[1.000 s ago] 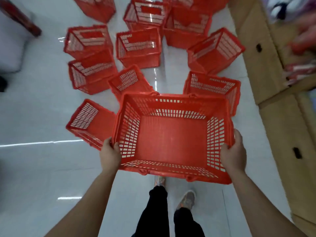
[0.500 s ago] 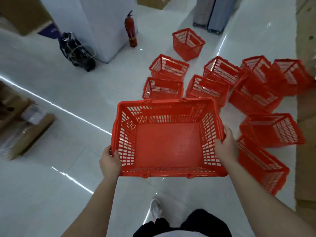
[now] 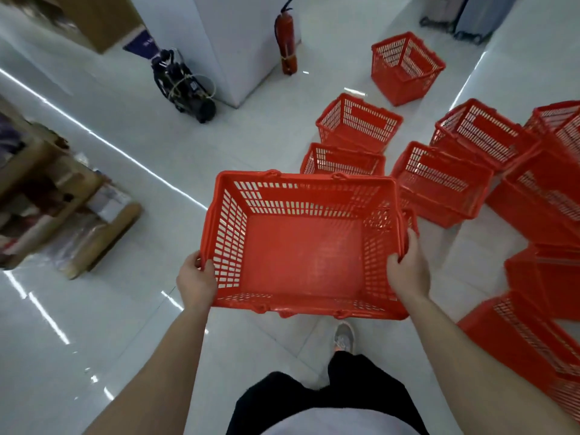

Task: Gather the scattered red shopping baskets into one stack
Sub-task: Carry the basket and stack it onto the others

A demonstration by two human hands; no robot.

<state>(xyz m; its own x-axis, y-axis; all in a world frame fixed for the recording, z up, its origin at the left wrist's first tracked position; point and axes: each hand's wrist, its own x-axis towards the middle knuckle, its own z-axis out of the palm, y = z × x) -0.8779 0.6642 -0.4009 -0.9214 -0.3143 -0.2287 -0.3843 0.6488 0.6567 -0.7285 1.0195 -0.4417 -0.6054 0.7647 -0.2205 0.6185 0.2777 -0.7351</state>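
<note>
**Held basket**, centre of frame: an empty red shopping basket carried mouth-up and roughly level above the floor. The left hand grips the short rim at centre left. The right hand grips the opposite short rim at centre right, and its fingers wrap the rim edge.

Just beyond the far rim stands the nearest basket, partly hidden. A second basket stands behind it, and a third basket sits to the right. More red baskets crowd the right edge, several of them tilted. A tipped basket lies apart at upper right. No finished stack is evident. A fire extinguisher stands against a white pillar at upper centre.

**Judged step:** carrying the held basket to a nesting partner. To do this well:
- Turn the long sides parallel to those of the chosen basket.
- Centre the base over its mouth.
- Lower both hands together, so the tapered walls slide in without jamming.
- Let any handle of the lower basket fall outside its rim first; handle positions cannot be told here.
</note>
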